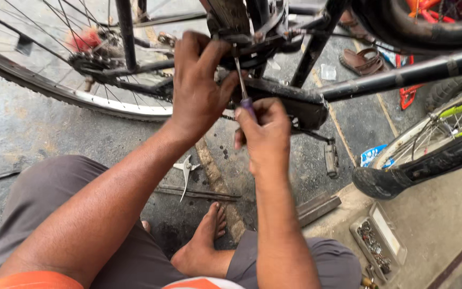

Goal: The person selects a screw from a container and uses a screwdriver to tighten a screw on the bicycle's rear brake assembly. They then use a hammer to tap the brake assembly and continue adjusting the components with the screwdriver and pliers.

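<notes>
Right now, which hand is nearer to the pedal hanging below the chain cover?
The right hand. It grips the screwdriver just up and left of the pedal. The left hand is farther left and higher, on the bicycle's parts near the chain cover.

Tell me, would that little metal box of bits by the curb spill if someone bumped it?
Probably. The metal box looks shallow and open, so its small parts could scatter. It lies flat on the concrete, so it seems likelier to slide than tip. Packed with metal, it's probably heavy for its size.
</notes>
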Tool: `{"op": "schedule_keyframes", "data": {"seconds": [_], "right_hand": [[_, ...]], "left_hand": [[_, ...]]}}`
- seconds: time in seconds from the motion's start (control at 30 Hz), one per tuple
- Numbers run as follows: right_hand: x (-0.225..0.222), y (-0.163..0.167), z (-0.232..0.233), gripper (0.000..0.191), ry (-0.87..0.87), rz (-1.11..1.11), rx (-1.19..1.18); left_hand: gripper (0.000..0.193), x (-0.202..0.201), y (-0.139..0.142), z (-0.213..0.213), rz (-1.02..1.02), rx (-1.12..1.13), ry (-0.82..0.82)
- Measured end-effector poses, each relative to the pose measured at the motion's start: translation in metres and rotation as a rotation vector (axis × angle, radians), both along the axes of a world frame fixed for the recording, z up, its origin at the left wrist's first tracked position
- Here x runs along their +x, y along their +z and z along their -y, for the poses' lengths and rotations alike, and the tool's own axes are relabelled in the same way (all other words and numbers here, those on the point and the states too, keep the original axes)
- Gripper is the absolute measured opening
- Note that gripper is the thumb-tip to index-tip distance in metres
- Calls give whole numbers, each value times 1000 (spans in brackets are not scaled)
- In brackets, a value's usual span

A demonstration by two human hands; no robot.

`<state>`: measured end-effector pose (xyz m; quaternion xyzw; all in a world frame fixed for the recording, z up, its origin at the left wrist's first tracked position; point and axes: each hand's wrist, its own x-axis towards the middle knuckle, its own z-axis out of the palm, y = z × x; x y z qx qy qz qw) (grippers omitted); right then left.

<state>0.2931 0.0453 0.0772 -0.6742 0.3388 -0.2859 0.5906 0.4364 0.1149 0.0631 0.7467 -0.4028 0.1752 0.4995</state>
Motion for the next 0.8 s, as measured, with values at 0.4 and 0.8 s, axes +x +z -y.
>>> {"op": "schedule_keyframes", "data": {"seconds": [0.4, 0.8], "right_hand": [[6, 17, -3, 19, -33, 19, 324], [5, -8, -26, 27, -120, -104, -767]], "left_hand": [[42, -2, 8, -4, 126, 18, 7], [40, -2, 1, 0, 35, -31, 5]]}}
